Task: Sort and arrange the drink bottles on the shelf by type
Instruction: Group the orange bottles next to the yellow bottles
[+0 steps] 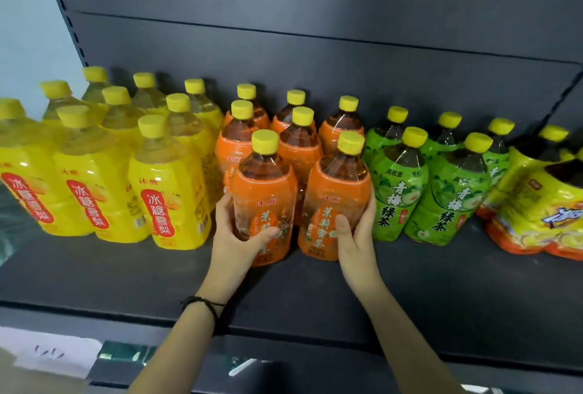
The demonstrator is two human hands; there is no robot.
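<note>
On the dark shelf [132, 270] stand groups of yellow-capped bottles. Several yellow-labelled bottles [167, 191] fill the left, several orange-labelled ones [298, 144] the middle, several green-labelled ones [397, 185] right of them. My left hand [235, 235] grips the front left orange bottle [263, 191] low on its side, thumb across the label. My right hand [355, 232] grips the front right orange bottle [337, 198] the same way. Both bottles stand upright, side by side, at the front of the orange group.
At the far right stand bottles with yellow and orange labels [536, 204], partly cut off by the frame. The shelf's dark back panel [315, 30] rises behind all rows. A slotted upright [67, 11] marks the left end. Bare shelf lies in front of the bottles.
</note>
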